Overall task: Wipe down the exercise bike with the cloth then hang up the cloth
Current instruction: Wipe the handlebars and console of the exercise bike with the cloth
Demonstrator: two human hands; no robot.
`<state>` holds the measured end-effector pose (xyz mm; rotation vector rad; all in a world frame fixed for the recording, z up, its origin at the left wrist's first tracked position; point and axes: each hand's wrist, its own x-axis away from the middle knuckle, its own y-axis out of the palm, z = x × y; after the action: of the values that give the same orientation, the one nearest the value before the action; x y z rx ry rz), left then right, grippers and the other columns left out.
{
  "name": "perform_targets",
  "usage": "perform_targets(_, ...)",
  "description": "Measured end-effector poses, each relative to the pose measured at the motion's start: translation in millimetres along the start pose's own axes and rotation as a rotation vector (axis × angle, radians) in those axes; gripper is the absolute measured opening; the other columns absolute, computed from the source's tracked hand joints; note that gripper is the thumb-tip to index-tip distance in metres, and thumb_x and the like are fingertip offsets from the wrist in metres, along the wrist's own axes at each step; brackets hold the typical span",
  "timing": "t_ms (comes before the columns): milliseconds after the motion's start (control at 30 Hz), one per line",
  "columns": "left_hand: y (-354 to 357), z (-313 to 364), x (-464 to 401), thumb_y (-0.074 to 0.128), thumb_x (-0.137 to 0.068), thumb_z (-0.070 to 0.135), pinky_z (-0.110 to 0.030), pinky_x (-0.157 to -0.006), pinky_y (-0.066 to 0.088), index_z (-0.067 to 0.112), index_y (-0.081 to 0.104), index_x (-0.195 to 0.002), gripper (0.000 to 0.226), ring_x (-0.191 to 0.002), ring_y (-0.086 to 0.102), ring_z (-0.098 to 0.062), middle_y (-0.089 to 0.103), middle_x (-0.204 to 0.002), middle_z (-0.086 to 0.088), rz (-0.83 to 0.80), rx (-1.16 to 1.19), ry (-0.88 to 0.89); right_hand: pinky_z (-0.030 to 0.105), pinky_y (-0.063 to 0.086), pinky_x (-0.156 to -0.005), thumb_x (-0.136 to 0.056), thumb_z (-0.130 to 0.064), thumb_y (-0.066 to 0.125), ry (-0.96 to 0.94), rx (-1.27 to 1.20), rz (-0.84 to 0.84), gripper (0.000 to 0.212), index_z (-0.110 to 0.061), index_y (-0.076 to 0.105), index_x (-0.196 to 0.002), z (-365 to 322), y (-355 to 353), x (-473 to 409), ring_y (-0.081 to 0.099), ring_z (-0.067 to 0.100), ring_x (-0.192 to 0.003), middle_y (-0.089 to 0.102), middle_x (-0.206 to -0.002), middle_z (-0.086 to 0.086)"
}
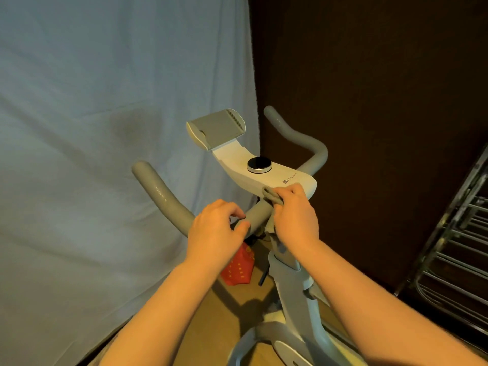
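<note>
The white exercise bike (pixel 264 178) stands in the middle of the view, with grey handlebars (pixel 163 196), a round black knob (pixel 259 164) on its console and a grey tablet holder (pixel 216 128) in front. My right hand (pixel 295 215) grips a small grey-green cloth (pixel 270 194) against the handlebar crossbar, right under the console's near edge. My left hand (pixel 216 228) curls round the crossbar just to the left of it. Most of the cloth is hidden under my right hand.
A pale blue sheet (pixel 105 128) hangs at the left behind the bike. A dark brown wall (pixel 369 88) is at the right. A metal drying rack (pixel 454 247) stands at the right edge. A red bag (pixel 239 268) lies on the wooden floor below the handlebars.
</note>
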<state>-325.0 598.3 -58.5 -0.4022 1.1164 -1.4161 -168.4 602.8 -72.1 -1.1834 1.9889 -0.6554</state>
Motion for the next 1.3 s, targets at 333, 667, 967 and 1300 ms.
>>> perform_targets(333, -6.3, 1.4, -20.5, 0.062, -0.09, 0.034, -0.025, -0.069, 0.044, 0.035, 0.074, -0.09, 0.012, -0.079, 0.061, -0.006, 0.071, -0.089, 0.017, -0.127, 0.006, -0.023, 0.022, 0.046, -0.073, -0.091, -0.016, 0.063, 0.345, -0.678, 0.224, 0.02, -0.024, 0.064, -0.11, -1.8, 25.0, 31.9, 0.058, 0.008, -0.093, 0.063, -0.104, -0.006)
perform_targets(667, 4.5, -12.0, 4.6, 0.069, -0.087, 0.026, -0.034, -0.096, 0.042, 0.025, 0.077, -0.094, 0.01, -0.068, 0.048, -0.003, 0.073, -0.08, 0.011, 0.131, 0.091, 0.128, 0.023, 0.052, -0.077, -0.092, -0.018, 0.063, 0.513, -0.909, 0.341, 0.017, -0.021, 0.058, -0.107, -24.9, 53.6, 61.5, 0.062, 0.004, -0.093, 0.065, -0.098, -0.005)
perform_targets(967, -3.3, -32.2, 23.6, 0.063, -0.089, 0.021, -0.045, -0.115, 0.024, 0.026, 0.072, -0.101, 0.016, -0.092, 0.062, -0.005, 0.071, -0.098, 0.013, 0.067, 0.133, 0.23, 0.049, 0.057, -0.076, -0.094, -0.017, 0.057, 1.065, -2.008, 0.085, 0.038, -0.012, 0.053, -0.131, -30.7, 67.1, 60.1, 0.064, 0.038, -0.104, 0.064, -0.119, 0.022)
perform_targets(1300, 11.2, -47.5, 46.1, 0.051, -0.093, 0.03, -0.042, -0.116, 0.021, 0.024, 0.064, -0.121, 0.032, -0.113, 0.048, -0.006, 0.058, -0.116, 0.012, 0.135, 0.183, 0.302, 0.038, 0.058, -0.064, -0.094, -0.015, 0.058, 1.076, -1.901, 0.042, 0.039, -0.017, 0.052, -0.132, -45.2, 74.6, 83.9, 0.066, 0.03, -0.104, 0.067, -0.116, 0.017)
